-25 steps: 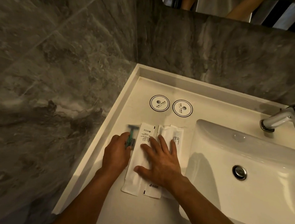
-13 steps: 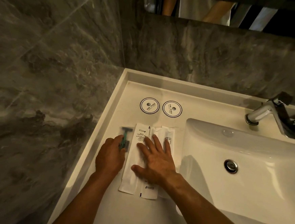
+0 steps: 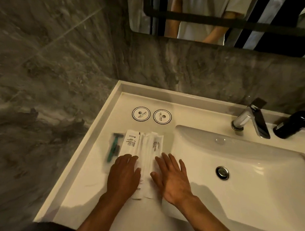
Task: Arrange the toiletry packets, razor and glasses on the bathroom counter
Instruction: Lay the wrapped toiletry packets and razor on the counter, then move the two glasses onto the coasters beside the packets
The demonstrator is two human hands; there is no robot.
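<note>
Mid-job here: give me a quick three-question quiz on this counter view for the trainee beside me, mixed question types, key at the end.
1. True or false: the green razor lies to the right of the white toiletry packets.
2. Multiple choice: where is the right hand? A) flat by the "BRUSHING TEETH" packet, beside the basin; B) on the faucet; C) holding the dark bottle.
3. Fill in: behind the packets, near the back wall, sit ___ round coasters.

Key: 1. False; it lies to their left, nearest the counter's left edge, with the left hand near its handle end. 2. A. 3. Two.
</note>
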